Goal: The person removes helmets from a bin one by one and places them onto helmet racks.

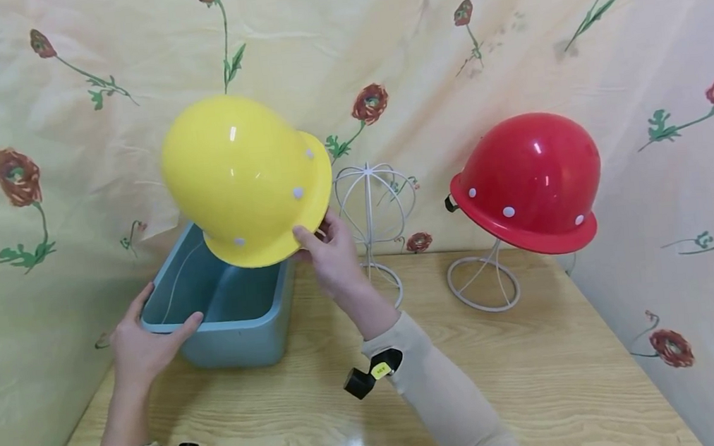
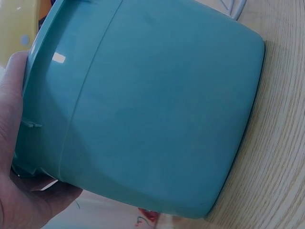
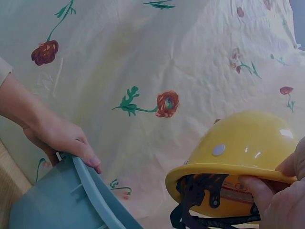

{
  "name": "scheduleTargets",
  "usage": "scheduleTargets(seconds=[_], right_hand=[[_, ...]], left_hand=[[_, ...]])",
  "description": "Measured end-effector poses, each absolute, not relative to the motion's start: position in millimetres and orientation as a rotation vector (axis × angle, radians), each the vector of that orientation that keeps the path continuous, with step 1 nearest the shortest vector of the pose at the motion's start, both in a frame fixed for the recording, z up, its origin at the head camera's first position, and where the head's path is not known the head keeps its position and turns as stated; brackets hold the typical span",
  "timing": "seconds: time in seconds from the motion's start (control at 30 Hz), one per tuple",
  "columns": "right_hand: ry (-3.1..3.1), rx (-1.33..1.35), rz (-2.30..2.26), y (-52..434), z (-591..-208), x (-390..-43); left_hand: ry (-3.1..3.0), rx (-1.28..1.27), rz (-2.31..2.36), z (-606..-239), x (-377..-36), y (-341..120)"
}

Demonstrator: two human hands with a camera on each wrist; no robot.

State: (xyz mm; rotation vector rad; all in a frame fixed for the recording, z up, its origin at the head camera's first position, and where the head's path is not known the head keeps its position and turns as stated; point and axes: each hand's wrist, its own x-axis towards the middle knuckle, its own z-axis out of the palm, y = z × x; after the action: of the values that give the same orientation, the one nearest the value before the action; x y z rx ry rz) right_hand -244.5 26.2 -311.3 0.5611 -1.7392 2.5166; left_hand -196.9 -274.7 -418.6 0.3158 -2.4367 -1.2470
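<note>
Two hands are gripping: the left hand [image 1: 143,344] is curling round the blue bin [image 1: 234,343] at its rim; farther out, the right hand [image 1: 339,260] is pinching the yellow helmet [image 1: 234,170], up and left of that hand. Held by one edge, the helmet could tip.

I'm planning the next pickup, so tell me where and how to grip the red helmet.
Probably best by the brim of the red helmet, from the near side, pinching it above and below: this exposed ledge flares out, whereas the rest is smooth and round. The right hand pinches the yellow helmet's brim similarly. Lift upward, clearing the wire stand.
</note>
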Motion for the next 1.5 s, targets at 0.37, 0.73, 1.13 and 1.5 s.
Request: scheduleTargets(seconds=[0.37,0.73,1.13,1.5], right_hand=[[-1.543,0.577,2.579,40,-304,-241],[-1.402,0.603,2.565,60,-295,-240],[-1.313,0.595,2.543,79,-290,-245],[-1.271,0.555,2.572,93,-288,-245]], left_hand=[[-2.454,0.339,-1.225,-418,-196,-273],[-2.458,0.334,-1.219,-417,-197,-273],[-2.446,0.325,-1.220,-418,-195,-273],[-2.448,0.325,-1.245,-418,-196,-273]])
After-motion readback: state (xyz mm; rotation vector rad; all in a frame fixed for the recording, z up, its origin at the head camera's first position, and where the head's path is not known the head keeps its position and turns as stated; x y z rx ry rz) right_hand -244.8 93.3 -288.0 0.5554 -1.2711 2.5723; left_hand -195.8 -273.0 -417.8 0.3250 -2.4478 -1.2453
